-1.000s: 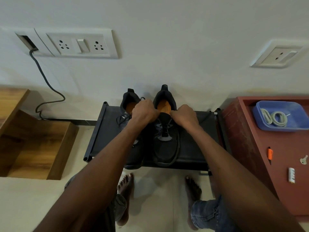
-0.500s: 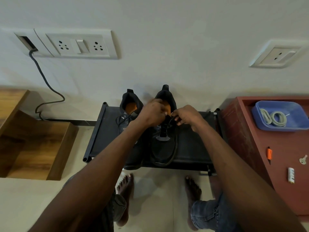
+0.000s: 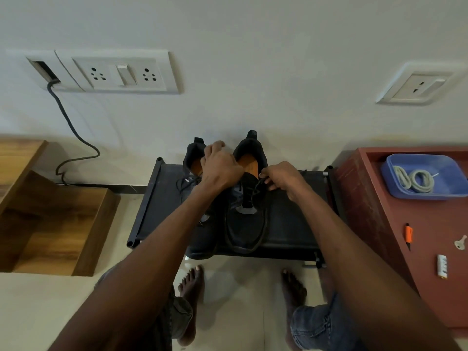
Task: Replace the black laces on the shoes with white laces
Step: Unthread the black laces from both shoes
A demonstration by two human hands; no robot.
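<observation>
Right hand (image 3: 281, 176) pinching black lace (image 3: 255, 191).

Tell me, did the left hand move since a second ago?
Yes. The left hand went up toward the wall, now over the left black shoe's orange insole.

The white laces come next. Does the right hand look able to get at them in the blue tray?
Probably yes: the white laces lie uncovered in the open blue tray on the red cabinet, to the right. But the right hand pinches a black lace now.
</observation>
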